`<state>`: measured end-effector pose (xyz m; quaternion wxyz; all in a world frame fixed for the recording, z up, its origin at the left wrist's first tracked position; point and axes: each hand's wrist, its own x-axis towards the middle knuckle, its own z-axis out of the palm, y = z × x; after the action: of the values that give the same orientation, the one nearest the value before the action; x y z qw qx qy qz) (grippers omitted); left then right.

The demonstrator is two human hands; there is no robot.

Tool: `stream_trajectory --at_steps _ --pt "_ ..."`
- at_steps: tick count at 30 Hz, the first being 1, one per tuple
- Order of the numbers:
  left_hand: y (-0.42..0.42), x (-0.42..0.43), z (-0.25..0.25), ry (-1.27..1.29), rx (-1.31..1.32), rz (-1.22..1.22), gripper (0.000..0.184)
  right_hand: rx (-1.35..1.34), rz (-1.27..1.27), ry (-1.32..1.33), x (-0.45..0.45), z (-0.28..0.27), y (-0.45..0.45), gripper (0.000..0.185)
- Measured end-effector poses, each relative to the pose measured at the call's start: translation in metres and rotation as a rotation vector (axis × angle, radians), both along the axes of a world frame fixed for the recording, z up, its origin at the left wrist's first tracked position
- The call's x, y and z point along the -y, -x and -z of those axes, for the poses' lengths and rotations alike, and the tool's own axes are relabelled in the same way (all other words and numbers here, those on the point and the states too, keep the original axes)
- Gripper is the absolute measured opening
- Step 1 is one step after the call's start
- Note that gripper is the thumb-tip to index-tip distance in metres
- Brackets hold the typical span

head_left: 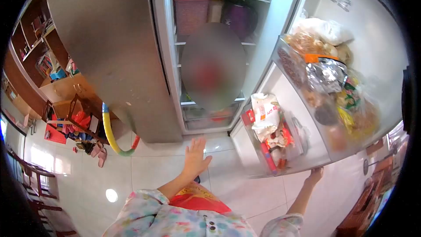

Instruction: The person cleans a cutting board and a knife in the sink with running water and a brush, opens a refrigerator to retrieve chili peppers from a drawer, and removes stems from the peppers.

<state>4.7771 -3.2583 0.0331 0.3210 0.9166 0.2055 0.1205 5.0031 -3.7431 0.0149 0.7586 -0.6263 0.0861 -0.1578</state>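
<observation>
One view, from the head, looking down on a refrigerator (272,22) with its right-hand door (375,39) swung out to the right. Right hand (315,176) at the door's outer lower edge, touching; fingers partly hidden there, tightness of grip impossible to tell. Left hand (196,158) empty, grip wide open with fingers spread, above the floor (153,180) in front of the refrigerator and touching nothing. On the door, a silver packet (326,77) among bags crowded into the upper bin (277,52); a white packet (265,112) in the lower bin (302,136). Middle of the interior blurred, contents not legible. For good handling, by judgement: even pressure at the edge, never a jerk, lest the heaped bags shift or topple; any swing slow; left hand well clear of the hinge side.
</observation>
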Motion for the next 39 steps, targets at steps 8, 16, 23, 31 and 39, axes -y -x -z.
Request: stream_trajectory --at_steps 8,16,23,31,39 --pt "-0.059 -0.074 0.044 0.027 -0.015 -0.141 0.068 0.091 0.293 0.102 -0.006 0.045 -0.037 0.045" --pt "-0.126 -0.128 0.086 0.077 -0.045 -0.181 0.067 -0.967 -0.162 0.696 -0.131 0.197 0.08 0.034" --pt "-0.198 -0.169 0.182 0.455 -0.176 -0.195 0.067 -0.63 -0.751 0.404 -0.421 0.226 -0.079 0.042" --pt "-0.264 -0.202 0.298 1.18 0.074 -0.717 0.054 -0.86 -0.586 -0.628 -0.552 0.292 -0.212 0.023" --pt "-0.264 -0.199 0.332 1.832 0.528 -0.77 0.016 -0.862 -0.581 -0.656 -0.544 0.301 -0.181 0.015"
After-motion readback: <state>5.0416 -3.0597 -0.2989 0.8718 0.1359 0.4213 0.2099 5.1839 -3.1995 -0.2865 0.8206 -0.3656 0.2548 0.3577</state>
